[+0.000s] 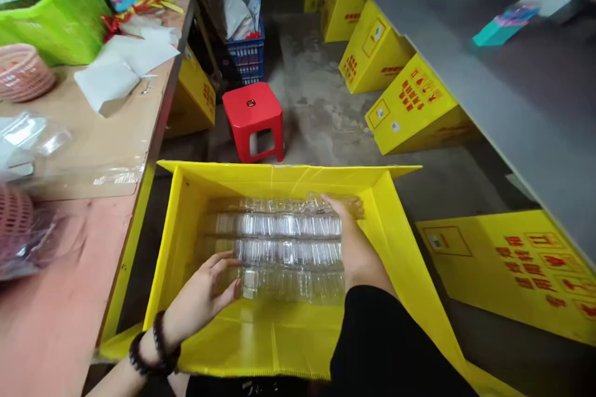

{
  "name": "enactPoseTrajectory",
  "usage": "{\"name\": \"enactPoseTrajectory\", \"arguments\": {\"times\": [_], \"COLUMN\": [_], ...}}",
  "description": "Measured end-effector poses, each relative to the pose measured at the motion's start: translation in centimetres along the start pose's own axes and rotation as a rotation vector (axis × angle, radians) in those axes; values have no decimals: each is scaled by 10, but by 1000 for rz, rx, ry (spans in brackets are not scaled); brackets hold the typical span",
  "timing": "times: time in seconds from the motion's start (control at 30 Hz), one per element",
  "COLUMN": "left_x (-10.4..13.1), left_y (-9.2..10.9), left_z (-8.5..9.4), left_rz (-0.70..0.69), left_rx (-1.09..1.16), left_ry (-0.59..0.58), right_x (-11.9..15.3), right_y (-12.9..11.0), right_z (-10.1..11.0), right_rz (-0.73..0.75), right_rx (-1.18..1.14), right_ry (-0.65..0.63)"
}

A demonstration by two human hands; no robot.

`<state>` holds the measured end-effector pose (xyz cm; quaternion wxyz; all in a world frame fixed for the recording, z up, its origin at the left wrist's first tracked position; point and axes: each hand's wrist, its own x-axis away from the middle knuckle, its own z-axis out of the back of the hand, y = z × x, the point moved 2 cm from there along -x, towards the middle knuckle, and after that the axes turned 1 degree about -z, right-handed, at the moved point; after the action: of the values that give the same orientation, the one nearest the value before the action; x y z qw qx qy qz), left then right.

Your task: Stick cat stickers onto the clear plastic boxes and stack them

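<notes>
Both hands inside open yellow box (186, 229) on the floor beside the desk (69, 298). Left hand (205, 294) open, fingers spread, touching near-left end of the stacked clear plastic trays (284, 248). Right hand (347, 229) reaches to the far right corner, resting on the trays; can't tell its grip. Red stool (254, 118) beyond box.

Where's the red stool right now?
Head view, upper centre: the red stool stands on the concrete floor just beyond the open yellow box, right of the workbench.
</notes>
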<state>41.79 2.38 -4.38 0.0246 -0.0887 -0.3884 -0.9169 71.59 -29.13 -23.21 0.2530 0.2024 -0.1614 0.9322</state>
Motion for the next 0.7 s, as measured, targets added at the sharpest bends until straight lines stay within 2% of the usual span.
{"name": "enactPoseTrajectory", "arguments": {"times": [0.1,0.17,0.27,0.33,0.4,0.5,0.7], "left_x": [-50,-80,-114,-129,-142,-165,-221], "left_y": [-15,-23,-29,-32,-36,-43,-61], "left_z": [-26,-51,-88,-106,-117,-123,-141], "left_rz": [226,412,498,547,595,637,629], "left_rx": [345,581,637,638,656,701,802], "left_ry": [-102,-109,-111,-106,-92,-80,-93], "right_x": [-2,1,6,7,5,-1,5], "right_y": [12,16,17,17,17,18,16], "right_z": [-17,-27,-40,-47,-52,-57,-74], "right_rz": [-32,-1,93,146,182,227,317], "right_rx": [-86,-153,-264,-340,-412,-503,-641], "right_ry": [13,19,16,1,-7,0,27]}}
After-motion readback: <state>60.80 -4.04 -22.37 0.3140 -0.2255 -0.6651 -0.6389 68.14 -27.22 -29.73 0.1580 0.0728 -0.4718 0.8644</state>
